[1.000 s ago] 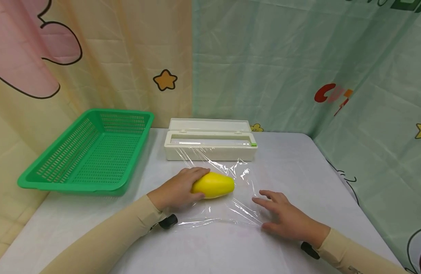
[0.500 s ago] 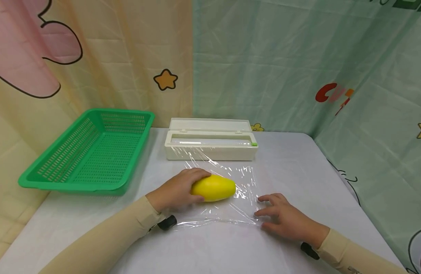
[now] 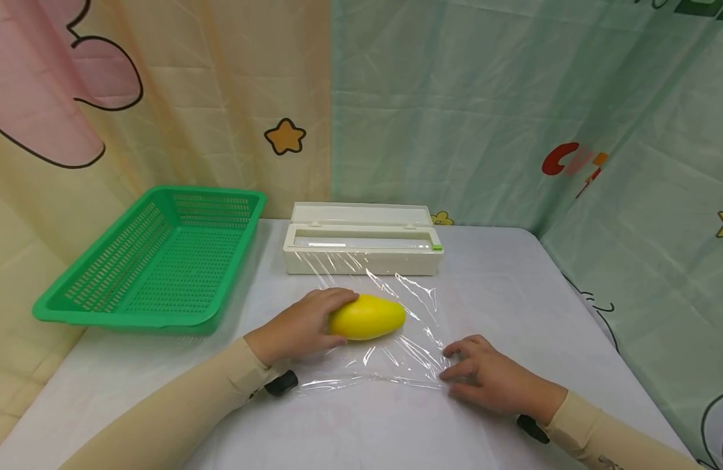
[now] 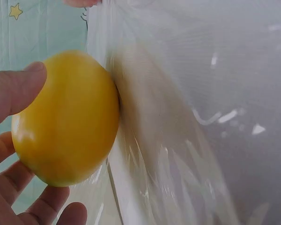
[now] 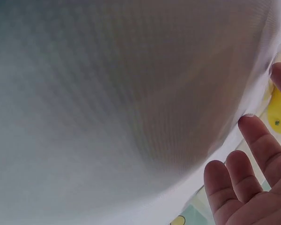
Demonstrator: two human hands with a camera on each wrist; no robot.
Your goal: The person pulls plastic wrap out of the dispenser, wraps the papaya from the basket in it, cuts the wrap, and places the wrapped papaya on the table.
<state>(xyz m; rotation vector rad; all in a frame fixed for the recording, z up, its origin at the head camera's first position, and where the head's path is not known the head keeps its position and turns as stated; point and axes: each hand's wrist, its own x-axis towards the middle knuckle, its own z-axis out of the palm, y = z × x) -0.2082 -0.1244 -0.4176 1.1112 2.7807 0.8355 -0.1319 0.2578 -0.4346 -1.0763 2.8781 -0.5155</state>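
My left hand [image 3: 302,325] grips the left end of a smooth yellow papaya-shaped fruit [image 3: 369,318] in the head view. The left wrist view has the thumb on one side of the fruit [image 4: 68,117] and the fingers on another. Beneath it, clear cling film [image 3: 385,362] stretches over the table from a white dispenser box [image 3: 361,263]. At the film's near right corner rests my right hand [image 3: 484,377], fingers apart and slightly bent, with fingertips at the film's edge. The right wrist view shows nothing held between those fingers.
A green perforated basket [image 3: 123,320] stands at the left of the white-covered table [image 3: 361,431]. The dispenser's lid [image 3: 361,214] is raised at the back, with a green slider [image 3: 436,247] at its right end. Printed curtains [image 3: 455,117] enclose the back and sides.
The right index finger has come down toward the near edge, and the film's creases have shifted. The left hand has slid slightly left on the fruit, which dipped nearer and then moved back.
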